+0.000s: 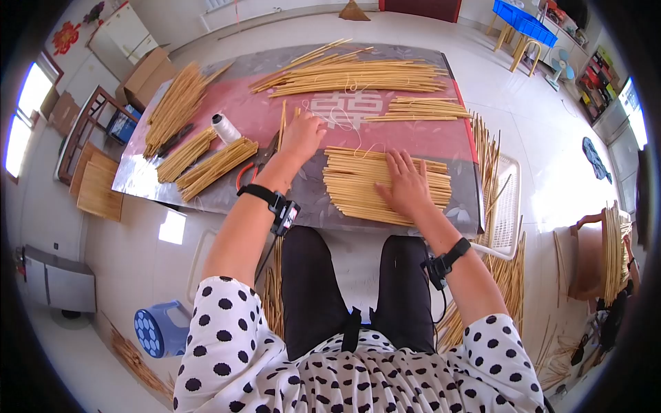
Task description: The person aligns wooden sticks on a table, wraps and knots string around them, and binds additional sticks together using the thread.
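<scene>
A woven mat-like row of straw-coloured stalks (351, 189) lies flat near the table's front edge. My right hand (407, 184) rests on it, palm down with fingers apart. My left hand (303, 136) is up and to the left over the table, its fingers bent together; what they hold, if anything, I cannot make out. Loose white thread (357, 125) loops from the stalks' upper edge towards the left fingertips. Beneath my left wrist lie orange-handled scissors (245, 173), partly hidden. A white thread spool (225, 129) stands beside two short stalk bundles (219, 167).
A long pile of stalks (358, 77) lies across the table's far side, with another bundle (175, 107) at left. A white plastic basket (508, 206) stands right of the table (310, 219). A blue stool (162, 329) is on the floor at left. Another person's arm (632, 260) shows at far right.
</scene>
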A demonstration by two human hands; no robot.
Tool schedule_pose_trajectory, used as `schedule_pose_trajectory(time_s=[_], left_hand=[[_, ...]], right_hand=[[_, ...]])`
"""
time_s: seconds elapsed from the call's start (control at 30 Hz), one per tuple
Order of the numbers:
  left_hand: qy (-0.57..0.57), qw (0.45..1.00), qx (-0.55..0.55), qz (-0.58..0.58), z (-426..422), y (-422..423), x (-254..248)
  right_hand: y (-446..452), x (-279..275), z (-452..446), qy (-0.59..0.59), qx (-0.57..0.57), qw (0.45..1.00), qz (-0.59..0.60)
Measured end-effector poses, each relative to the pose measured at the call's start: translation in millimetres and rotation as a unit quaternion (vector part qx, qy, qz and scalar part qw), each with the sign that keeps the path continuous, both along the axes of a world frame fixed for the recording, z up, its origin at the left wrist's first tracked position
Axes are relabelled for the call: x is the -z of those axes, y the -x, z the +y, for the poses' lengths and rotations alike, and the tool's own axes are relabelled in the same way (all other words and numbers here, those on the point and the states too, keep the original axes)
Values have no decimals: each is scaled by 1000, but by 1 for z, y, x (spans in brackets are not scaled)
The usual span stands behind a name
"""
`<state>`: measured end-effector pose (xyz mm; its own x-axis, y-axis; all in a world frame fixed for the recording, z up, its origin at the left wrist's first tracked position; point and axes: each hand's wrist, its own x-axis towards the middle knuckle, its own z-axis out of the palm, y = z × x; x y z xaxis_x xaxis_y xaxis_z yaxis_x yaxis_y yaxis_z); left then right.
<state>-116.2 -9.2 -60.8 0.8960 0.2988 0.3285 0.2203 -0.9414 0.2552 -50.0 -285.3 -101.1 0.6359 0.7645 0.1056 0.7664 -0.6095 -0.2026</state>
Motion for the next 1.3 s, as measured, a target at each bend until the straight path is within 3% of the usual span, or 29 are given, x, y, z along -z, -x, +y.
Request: schedule_pose_trajectory(time_s=[0.23, 0.3, 0.43, 0.53, 0.6, 0.63, 0.7, 0.73, 0.8, 0.97, 1.03, 1.07, 1.17, 1.3], left_hand=[[-20, 997, 38, 68, 7, -54, 13], [-201, 971, 120, 46, 5, -62, 17], [-266, 953, 137, 42, 3, -72, 21], [-176, 982, 68, 11, 0, -71, 11], [16, 998, -38, 42, 1, -70, -12], [14, 998, -38, 43, 4, -67, -26], [358, 933, -27, 11, 12, -58, -57], [353, 935, -29, 9, 11, -52, -75], [557, 828, 15, -58, 6, -40, -109], [573, 803, 113, -120, -29, 3, -193], [521, 796, 258, -173, -45, 23, -213], [518, 796, 260, -173, -56, 35, -220], [488, 771, 342, -224, -92, 73, -223], [598, 691, 351, -204, -120, 110, -196]], right_hand=[[1, -2, -1, -19, -5, 1000, 2], [1, 0, -2, -25, -5, 1000, -3], [-1, 1, -3, -59, -11, 998, -3], [-1, 7, -5, -79, -14, 997, -14], [-2, 11, -5, -93, -18, 995, -26], [-2, 12, -6, -97, -19, 995, -32], [-1, 11, -6, -106, -22, 993, -39], [-1, 10, -6, -106, -24, 993, -35], [0, 7, -7, -109, -26, 993, -31], [0, 5, -4, -49, -11, 999, -13], [1, 5, -4, -40, -8, 999, -14], [1, 5, -4, -29, -5, 999, -13], [1, 2, -4, -11, -3, 1000, -6], [0, 2, -5, -9, -4, 1000, -9]])
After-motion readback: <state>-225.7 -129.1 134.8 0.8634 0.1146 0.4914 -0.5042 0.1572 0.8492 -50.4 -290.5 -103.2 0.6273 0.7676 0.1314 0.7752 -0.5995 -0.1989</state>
